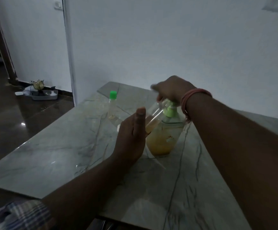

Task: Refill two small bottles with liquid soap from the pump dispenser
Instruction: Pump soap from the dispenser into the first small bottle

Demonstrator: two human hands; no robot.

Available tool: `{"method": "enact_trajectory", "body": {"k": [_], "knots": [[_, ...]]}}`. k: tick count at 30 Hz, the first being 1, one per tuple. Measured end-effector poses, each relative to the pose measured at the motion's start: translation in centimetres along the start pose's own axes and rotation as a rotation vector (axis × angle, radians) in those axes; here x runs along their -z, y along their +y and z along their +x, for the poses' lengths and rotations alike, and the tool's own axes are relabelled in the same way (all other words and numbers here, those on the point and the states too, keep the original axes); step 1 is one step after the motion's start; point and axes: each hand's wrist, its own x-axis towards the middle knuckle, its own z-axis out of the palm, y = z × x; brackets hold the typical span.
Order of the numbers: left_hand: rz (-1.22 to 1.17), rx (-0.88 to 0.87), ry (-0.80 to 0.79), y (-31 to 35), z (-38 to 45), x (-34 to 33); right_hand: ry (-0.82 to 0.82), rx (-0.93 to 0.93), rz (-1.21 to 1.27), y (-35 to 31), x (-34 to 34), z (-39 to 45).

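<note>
A clear pump dispenser (161, 140) with amber soap and a green pump head (169, 110) stands mid-table. My left hand (131, 135) grips a small clear bottle (153, 115), tilted with its open mouth up against the pump nozzle; a little amber liquid lies in its lower end. My right hand (171, 90) rests on top of the pump head, its fingers curled over it and slightly blurred. A second small bottle (112, 105) with a green cap stands upright further back on the left, apart from both hands.
The marble table (68, 155) runs from the white wall toward me, its left edge dropping to a dark floor. A tray with a flower-shaped ornament (40, 92) sits on the floor by the wall. A small white thing (118, 127), partly hidden, lies behind my left hand.
</note>
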Motion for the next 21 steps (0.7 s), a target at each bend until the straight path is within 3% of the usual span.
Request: {"method": "enact_trajectory", "body": {"k": [2,9,13,21], "knots": [[0.005,-0.007,0.017,-0.01,0.06,0.1,0.041,0.003,-0.007,0.15,-0.34,0.03],[0.021,0.0,0.021,-0.04,-0.08,0.13,-0.075,0.0,-0.141,-0.5,-0.13,0.21],[0.034,-0.007,0.018,-0.17,0.09,0.09,0.095,0.001,0.119,0.25,-0.55,0.1],[0.043,0.009,0.015,0.12,-0.1,0.09,-0.101,-0.007,-0.045,-0.2,0.31,-0.47]]}}
